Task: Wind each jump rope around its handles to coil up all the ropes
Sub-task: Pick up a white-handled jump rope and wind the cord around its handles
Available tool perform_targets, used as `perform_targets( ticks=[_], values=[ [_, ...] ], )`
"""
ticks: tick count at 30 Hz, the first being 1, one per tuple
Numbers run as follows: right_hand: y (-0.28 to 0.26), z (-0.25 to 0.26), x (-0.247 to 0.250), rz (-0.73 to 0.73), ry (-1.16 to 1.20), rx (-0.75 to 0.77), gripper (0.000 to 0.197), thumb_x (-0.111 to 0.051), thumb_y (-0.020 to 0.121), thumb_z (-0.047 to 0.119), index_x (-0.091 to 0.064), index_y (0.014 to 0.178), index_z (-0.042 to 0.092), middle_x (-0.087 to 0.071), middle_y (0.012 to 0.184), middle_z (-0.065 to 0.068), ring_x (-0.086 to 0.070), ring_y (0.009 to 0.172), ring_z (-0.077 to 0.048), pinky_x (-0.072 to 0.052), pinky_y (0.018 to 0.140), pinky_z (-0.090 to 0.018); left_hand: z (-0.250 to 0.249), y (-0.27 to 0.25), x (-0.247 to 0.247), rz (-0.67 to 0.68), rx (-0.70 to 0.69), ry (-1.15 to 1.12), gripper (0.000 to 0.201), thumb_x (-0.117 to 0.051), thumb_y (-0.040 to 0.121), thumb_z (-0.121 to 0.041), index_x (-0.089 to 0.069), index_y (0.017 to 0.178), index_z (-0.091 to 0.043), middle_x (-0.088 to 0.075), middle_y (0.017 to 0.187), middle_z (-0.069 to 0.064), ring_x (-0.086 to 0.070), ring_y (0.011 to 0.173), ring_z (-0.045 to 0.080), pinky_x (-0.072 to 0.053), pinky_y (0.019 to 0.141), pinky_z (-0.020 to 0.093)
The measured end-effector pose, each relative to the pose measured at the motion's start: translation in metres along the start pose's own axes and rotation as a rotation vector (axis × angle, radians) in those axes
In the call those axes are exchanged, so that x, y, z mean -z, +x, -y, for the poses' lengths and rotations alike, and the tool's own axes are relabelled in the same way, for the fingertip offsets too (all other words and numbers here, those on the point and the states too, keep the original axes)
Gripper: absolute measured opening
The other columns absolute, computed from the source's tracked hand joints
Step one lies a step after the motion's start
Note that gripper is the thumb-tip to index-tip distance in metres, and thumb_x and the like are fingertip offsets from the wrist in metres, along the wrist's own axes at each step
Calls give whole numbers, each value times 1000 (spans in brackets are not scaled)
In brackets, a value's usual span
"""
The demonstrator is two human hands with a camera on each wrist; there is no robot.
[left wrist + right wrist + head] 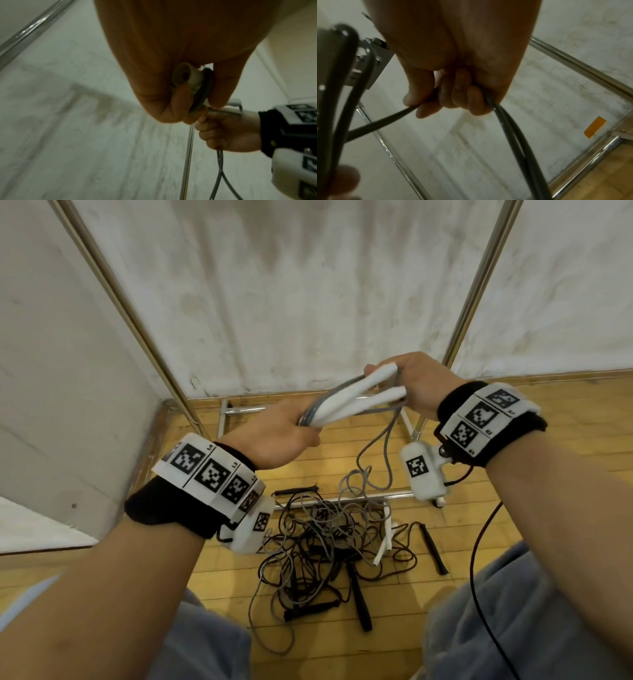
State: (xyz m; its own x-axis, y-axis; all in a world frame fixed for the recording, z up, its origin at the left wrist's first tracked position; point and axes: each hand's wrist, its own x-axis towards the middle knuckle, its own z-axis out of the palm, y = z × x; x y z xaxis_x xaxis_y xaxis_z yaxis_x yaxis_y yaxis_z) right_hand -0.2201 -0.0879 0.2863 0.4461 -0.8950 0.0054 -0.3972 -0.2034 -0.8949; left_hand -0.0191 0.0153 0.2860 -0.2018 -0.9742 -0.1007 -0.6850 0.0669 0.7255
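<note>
My left hand [291,428] grips the near ends of two white jump-rope handles [356,398] held side by side at chest height. A few turns of grey rope [320,402] lie along them. My right hand [416,385] holds the far ends together with the grey rope [508,127], which passes through its curled fingers [460,93]. From there the rope [387,446] hangs down to a tangled pile of grey and black ropes [322,542] on the wooden floor. In the left wrist view a white handle end [184,77] shows inside my left hand [171,94].
Black handles [433,547] and another white handle pair [385,537] lie in and around the pile. A metal rack frame [346,498] with chrome poles [126,309] stands ahead against white curtains. My knees in grey trousers [534,611] flank the pile.
</note>
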Motion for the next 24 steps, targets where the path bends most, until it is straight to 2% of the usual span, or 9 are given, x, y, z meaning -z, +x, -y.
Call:
perform_targets(
  ticks=[2, 3, 5, 7, 11, 14, 16, 21, 24],
  values=[
    [2, -4, -7, 36, 146, -27, 28, -59, 91, 18, -70, 65, 18, -43, 53, -1, -32, 49, -16, -31, 49, -26, -2, -1, 2, -45, 4, -182, 34, -55, 89, -6, -55, 116, -26, -51, 79, -1, -44, 62, 12, -38, 57, 29],
    [3, -7, -11, 52, 180, -33, 26, -59, 91, 23, -68, 67, 18, -38, 52, 3, -28, 48, -12, -27, 47, -24, -2, -1, 1, -71, 6, -286, 34, -55, 89, -5, -52, 117, -24, -49, 81, 2, -42, 62, 14, -38, 56, 29],
    [3, -10, -21, 62, 156, -41, 23, -59, 91, 33, -67, 74, 20, -38, 49, 10, -28, 45, -9, -26, 44, -22, -4, 0, 0, -150, 26, -465, 30, -58, 83, -7, -51, 110, -19, -46, 82, 7, -38, 60, 14, -36, 52, 27],
    [2, -14, -34, 46, 106, -38, 20, -57, 91, 36, -66, 77, 25, -41, 45, 15, -31, 43, -7, -28, 43, -22, -4, 5, -2, -241, 81, -590, 26, -58, 78, -8, -49, 102, -17, -44, 81, 11, -37, 55, 13, -34, 47, 25],
    [-7, -16, -60, 105, -77, -32, 26, -51, 94, 35, -64, 74, 26, -44, 42, 15, -32, 41, -8, -28, 44, -24, 5, 13, -2, -372, 160, -722, 28, -53, 80, 7, -44, 95, -14, -39, 72, 9, -31, 48, 12, -28, 41, 24],
    [-14, -7, -70, 117, -209, 24, 34, -45, 97, 31, -60, 68, 23, -42, 47, 11, -34, 41, -6, -29, 45, -23, 15, 19, -3, -450, 206, -648, 25, -51, 80, 4, -44, 97, -13, -40, 75, 10, -31, 48, 13, -29, 42, 24],
    [-17, 1, -72, 148, -340, 69, 36, -41, 99, 29, -57, 68, 19, -44, 54, 6, -38, 46, -9, -30, 46, -21, 22, 22, -6, -472, 228, -473, 24, -55, 84, -5, -44, 103, -13, -44, 76, 6, -38, 51, 15, -36, 44, 26],
    [-24, 11, -71, 249, -475, 72, 34, -36, 100, 27, -59, 78, 15, -50, 65, 7, -45, 61, -8, -33, 61, -27, 36, 28, -13, -402, 239, -143, 28, -62, 88, -18, -40, 106, -18, -49, 83, 0, -49, 60, 15, -44, 50, 28],
    [-26, 12, -64, 224, -390, 79, 36, -38, 100, 26, -57, 69, 19, -46, 59, 8, -45, 51, -1, -30, 51, -15, 40, 28, -16, -301, 221, -49, 31, -65, 84, -14, -45, 108, -18, -50, 82, -2, -49, 59, 15, -41, 50, 27]
  ],
)
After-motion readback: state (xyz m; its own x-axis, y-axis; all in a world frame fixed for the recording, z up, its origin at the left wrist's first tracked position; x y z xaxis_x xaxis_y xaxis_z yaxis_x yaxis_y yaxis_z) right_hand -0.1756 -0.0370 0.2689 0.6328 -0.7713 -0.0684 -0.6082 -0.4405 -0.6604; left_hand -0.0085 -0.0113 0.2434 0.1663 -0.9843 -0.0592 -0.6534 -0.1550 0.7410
